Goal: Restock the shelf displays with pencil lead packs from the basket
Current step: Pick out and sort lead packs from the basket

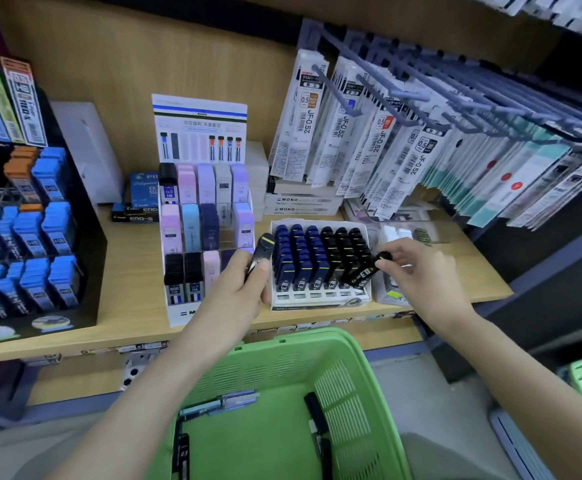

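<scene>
Both hands work over the front of the pale wooden shelf [133, 271], apart from each other, one at each side of the white cardboard display tray [317, 304]. Left hand [244, 289] has its fingers and thumb curled round a slim black lead pack with a yellow-green stripe [263, 249]. It holds this pack upright just beside the tray's left wall, and its forearm rises from the lower left across the shelf's front edge. Right hand [417, 268] pinches the cap end of a second black lead pack [365, 271] between thumb and fingertips. That pack leans tilted over the tray's front right corner, its lower end down among the rightmost row. The wrist bends inward and the forearm comes in from the lower right.

Inside the tray, three rows of dark blue packs [296, 258] stand on the left and three rows of black packs [343, 251] on the right, set close together. A white tiered display of pastel packs [206, 220] stands just left of the tray, so the left hand fills a narrow gap between them. A clear plastic box [417, 225] crowds the tray's right side. Bare shelf shows as a strip along the front edge.

Below that edge, between the forearms, sits a green slotted plastic basket [317, 336] holding loose black packs [317, 414] and blue-grey packs [220, 403]. A black stand of blue packs [29, 237] takes the shelf's left end. Hanging white refill packets [386, 133] overhang its rear right corner.
</scene>
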The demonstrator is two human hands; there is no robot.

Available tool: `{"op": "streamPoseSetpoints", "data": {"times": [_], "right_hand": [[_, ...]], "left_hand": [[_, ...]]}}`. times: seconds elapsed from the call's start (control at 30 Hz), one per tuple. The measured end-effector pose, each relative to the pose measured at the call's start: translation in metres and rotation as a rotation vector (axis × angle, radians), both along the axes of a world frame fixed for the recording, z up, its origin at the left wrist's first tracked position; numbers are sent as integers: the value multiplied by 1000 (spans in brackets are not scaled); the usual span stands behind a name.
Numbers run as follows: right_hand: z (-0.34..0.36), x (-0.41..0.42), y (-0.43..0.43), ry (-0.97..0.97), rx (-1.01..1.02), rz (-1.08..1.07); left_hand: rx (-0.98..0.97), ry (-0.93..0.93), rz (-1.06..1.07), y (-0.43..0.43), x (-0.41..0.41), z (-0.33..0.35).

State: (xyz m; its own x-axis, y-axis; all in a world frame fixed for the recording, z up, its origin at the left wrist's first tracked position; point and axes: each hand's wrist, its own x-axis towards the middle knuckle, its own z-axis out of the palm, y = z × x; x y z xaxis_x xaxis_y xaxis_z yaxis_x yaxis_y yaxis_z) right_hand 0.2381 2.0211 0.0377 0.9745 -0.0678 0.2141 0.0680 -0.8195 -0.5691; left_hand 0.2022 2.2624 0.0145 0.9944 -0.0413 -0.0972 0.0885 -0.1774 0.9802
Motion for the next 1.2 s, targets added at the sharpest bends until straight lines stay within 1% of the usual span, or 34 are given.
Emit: {"op": "streamPoseSetpoints", "data": {"times": [0.17, 0.3, 0.43, 0.57, 0.63, 0.73, 0.87, 1.0, 1.03, 1.07, 1.1, 1.13, 1.2], "right_hand": [[-27, 7, -4, 52, -12, 48], [-34, 9, -6, 57, -37, 88], [-33, 13, -11, 57, -143, 147], [-34, 15, -10, 94, -205, 232], [-35, 15, -6, 60, -245, 256], [-39, 19, -2, 48, -305, 249], [-42, 19, -3, 28, -289, 225], [-42, 12, -5, -11, -319, 195], [-41, 8, -4, -46, -294, 186], [-39, 3, -3, -74, -228, 175], [-36, -3, 1, -75, -117, 161], [-32, -11, 5, -37, 29, 153], [-23, -26, 16, 114, 302, 170]], "left_hand": [[17, 9, -27, -8, 2, -3], [19, 3, -34, -12, 3, -4], [11, 3, -51, -14, 4, -6], [25, -7, -73, -15, 5, -9], [30, -15, -82, -16, 6, -10], [35, -24, -87, -16, 7, -12], [38, -41, -99, -16, 6, -14], [45, -47, -100, -18, 7, -17], [48, -50, -110, -19, 7, -18], [53, -56, -126, -20, 7, -18], [61, -64, -144, -21, 6, -19], [69, -71, -165, -22, 4, -20], [81, -85, -209, -27, 1, -23]]}}
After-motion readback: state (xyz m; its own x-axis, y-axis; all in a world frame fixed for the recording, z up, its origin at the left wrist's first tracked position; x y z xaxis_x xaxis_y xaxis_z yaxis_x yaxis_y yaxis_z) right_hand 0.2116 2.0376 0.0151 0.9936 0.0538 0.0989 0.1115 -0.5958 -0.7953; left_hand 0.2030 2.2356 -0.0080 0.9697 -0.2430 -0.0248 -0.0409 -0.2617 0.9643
